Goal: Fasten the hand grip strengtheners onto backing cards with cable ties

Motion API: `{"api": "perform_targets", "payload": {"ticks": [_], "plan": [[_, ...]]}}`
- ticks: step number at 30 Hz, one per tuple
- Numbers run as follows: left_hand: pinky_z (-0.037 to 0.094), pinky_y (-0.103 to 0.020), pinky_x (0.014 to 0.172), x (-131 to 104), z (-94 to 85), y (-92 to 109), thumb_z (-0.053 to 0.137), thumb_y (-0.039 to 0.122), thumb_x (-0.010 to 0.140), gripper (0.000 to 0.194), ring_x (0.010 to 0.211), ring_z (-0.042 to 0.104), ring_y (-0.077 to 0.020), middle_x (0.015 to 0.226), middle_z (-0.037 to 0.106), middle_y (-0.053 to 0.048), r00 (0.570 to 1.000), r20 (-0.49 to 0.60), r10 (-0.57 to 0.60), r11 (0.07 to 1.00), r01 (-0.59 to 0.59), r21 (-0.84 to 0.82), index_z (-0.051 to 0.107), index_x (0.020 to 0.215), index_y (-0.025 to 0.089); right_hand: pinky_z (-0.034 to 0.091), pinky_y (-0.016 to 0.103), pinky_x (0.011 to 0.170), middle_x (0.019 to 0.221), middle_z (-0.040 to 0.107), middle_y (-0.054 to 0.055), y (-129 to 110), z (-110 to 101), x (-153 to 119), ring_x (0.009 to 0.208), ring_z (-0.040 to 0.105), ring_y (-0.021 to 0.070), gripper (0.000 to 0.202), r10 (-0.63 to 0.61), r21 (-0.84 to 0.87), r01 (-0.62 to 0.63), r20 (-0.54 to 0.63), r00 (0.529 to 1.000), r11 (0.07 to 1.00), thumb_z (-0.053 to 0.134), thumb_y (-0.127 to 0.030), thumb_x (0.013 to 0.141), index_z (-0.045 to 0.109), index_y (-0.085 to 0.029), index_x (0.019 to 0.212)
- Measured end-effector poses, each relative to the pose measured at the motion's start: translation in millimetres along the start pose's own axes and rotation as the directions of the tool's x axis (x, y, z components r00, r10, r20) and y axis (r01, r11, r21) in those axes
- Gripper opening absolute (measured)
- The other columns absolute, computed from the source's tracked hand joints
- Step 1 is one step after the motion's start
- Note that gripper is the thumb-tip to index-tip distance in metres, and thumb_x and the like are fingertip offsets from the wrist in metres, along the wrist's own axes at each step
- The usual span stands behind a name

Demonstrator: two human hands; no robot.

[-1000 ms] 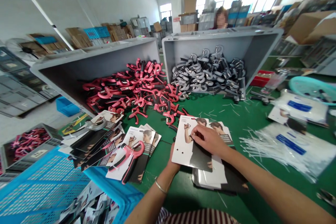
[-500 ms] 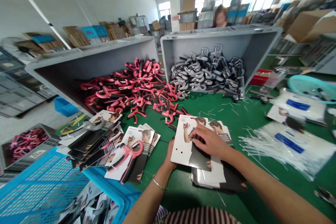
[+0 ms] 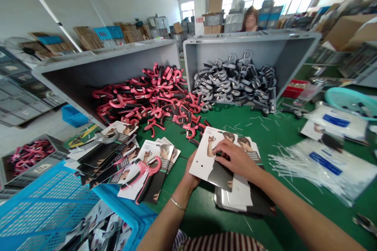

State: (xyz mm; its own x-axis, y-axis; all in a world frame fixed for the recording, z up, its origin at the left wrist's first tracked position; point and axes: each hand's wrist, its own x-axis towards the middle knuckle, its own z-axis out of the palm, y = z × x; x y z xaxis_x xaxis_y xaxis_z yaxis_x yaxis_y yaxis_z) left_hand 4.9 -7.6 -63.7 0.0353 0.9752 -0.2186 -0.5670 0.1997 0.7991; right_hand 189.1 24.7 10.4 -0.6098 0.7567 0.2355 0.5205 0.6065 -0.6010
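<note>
My left hand (image 3: 191, 170) holds the left edge of a printed card (image 3: 203, 158), its fingers partly hidden underneath. The fingers of my right hand (image 3: 234, 157) are bent onto the middle of the same card, pinched around something I cannot make out. The card is tilted above a stack of similar cards (image 3: 235, 200). To the left, a pink hand grip (image 3: 146, 174) lies on more cards (image 3: 129, 193). Further left, a grey hand grip (image 3: 107, 138) rests on a card pile (image 3: 100, 157).
Two grey crates, one with pink grips (image 3: 156, 98) and one with grey grips (image 3: 229, 80), lie tipped at the back. White ties (image 3: 290, 160) and plastic bags (image 3: 338, 168) are at the right. A blue basket (image 3: 44, 200) stands at the lower left. A person (image 3: 250, 19) is behind.
The held card has turned a little and its left side has shifted slightly left. More of my left hand shows beside it. The whole view has moved slightly.
</note>
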Motion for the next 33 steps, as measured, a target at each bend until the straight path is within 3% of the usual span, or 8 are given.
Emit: {"api": "perform_targets", "payload": {"ticks": [5, 11, 14, 17, 20, 23, 27, 33], "plan": [[0.053, -0.034, 0.078, -15.5, -4.1, 12.7, 0.060, 0.053, 0.086, 0.058, 0.086, 0.071, -0.0262, 0.103, 0.074, -0.015, 0.991, 0.081, -0.111, 0.973, 0.125, -0.192, 0.063, 0.123, 0.008, 0.046, 0.034, 0.086, 0.101, 0.059, 0.005, -2.0, 6.8, 2.1, 0.095, 0.058, 0.0199, 0.007, -0.005, 0.016, 0.007, -0.096, 0.995, 1.000, 0.058, -0.023, 0.094, 0.064, -0.022, 0.091], [0.054, -0.028, 0.067, -14.9, -8.4, 25.8, 0.073, 0.018, 0.073, 0.064, 0.077, 0.071, -0.0234, 0.105, 0.075, -0.013, 0.968, 0.146, -0.204, 0.979, 0.200, 0.043, 0.056, 0.134, 0.012, 0.051, 0.030, 0.076, 0.097, 0.063, 0.003, 3.4, -6.0, -1.6, 0.080, 0.061, 0.0158, 0.013, 0.092, 0.310, -0.008, -0.258, 0.962, 0.951, 0.057, -0.033, 0.095, 0.062, -0.022, 0.088], [0.054, -0.028, 0.068, -11.6, -4.9, 30.9, 0.072, 0.017, 0.072, 0.060, 0.078, 0.072, -0.0236, 0.107, 0.075, -0.013, 0.959, 0.173, -0.224, 0.974, 0.214, 0.078, 0.059, 0.131, 0.013, 0.051, 0.028, 0.065, 0.103, 0.064, 0.004, 26.7, -33.4, -35.4, 0.069, 0.060, 0.0141, 0.025, 0.363, 0.316, -0.251, -0.370, 0.855, 0.915, 0.043, -0.041, 0.099, 0.059, -0.023, 0.106], [0.053, -0.025, 0.065, -12.4, -0.1, 38.9, 0.073, 0.017, 0.072, 0.059, 0.076, 0.071, -0.0212, 0.107, 0.075, -0.012, 0.946, 0.184, -0.268, 0.959, 0.244, 0.146, 0.060, 0.130, 0.014, 0.049, 0.030, 0.064, 0.085, 0.065, 0.004, 60.6, -59.0, -100.3, 0.066, 0.059, 0.0176, 0.031, 0.596, 0.091, -0.608, -0.358, 0.719, 0.788, 0.039, -0.041, 0.097, 0.059, -0.021, 0.109], [0.050, -0.022, 0.058, -8.4, 4.9, 45.8, 0.074, 0.018, 0.072, 0.060, 0.069, 0.070, -0.0187, 0.104, 0.076, -0.011, 0.933, 0.188, -0.306, 0.939, 0.262, 0.224, 0.060, 0.131, 0.015, 0.046, 0.033, 0.068, 0.076, 0.064, 0.006, 87.1, -66.4, -169.0, 0.070, 0.059, 0.0218, 0.014, 0.672, -0.029, -0.708, -0.290, 0.681, 0.705, 0.060, -0.033, 0.082, 0.062, -0.019, 0.077], [0.048, -0.021, 0.055, 2.4, 10.2, 49.4, 0.075, 0.018, 0.071, 0.059, 0.065, 0.068, -0.0172, 0.101, 0.076, -0.011, 0.924, 0.209, -0.320, 0.926, 0.259, 0.276, 0.062, 0.129, 0.013, 0.045, 0.035, 0.068, 0.082, 0.064, 0.011, 97.6, -57.9, -210.9, 0.073, 0.059, 0.0240, 0.012, 0.722, -0.117, -0.764, -0.264, 0.639, 0.634, 0.058, -0.030, 0.081, 0.061, -0.018, 0.077], [0.052, -0.023, 0.060, 4.6, 12.6, 49.6, 0.075, 0.027, 0.076, 0.045, 0.073, 0.070, -0.0183, 0.102, 0.075, -0.012, 0.947, 0.170, -0.271, 0.950, 0.236, 0.203, 0.068, 0.118, 0.012, 0.045, 0.035, 0.069, 0.085, 0.065, 0.012, 101.9, -47.5, -221.1, 0.075, 0.060, 0.0248, 0.014, 0.742, -0.173, -0.778, -0.233, 0.629, 0.604, 0.053, -0.030, 0.085, 0.059, -0.018, 0.081], [0.055, -0.033, 0.088, -37.2, 9.0, 32.6, 0.073, 0.026, 0.081, 0.031, 0.100, 0.067, -0.0228, 0.118, 0.070, -0.014, 0.979, 0.047, -0.197, 0.980, 0.198, -0.016, 0.070, 0.109, 0.012, 0.046, 0.036, 0.064, 0.077, 0.068, 0.011, 112.3, -50.9, -220.0, 0.067, 0.062, 0.0249, 0.011, 0.740, -0.154, -0.768, -0.204, 0.641, 0.622, 0.055, -0.031, 0.082, 0.057, -0.021, 0.079]]}}
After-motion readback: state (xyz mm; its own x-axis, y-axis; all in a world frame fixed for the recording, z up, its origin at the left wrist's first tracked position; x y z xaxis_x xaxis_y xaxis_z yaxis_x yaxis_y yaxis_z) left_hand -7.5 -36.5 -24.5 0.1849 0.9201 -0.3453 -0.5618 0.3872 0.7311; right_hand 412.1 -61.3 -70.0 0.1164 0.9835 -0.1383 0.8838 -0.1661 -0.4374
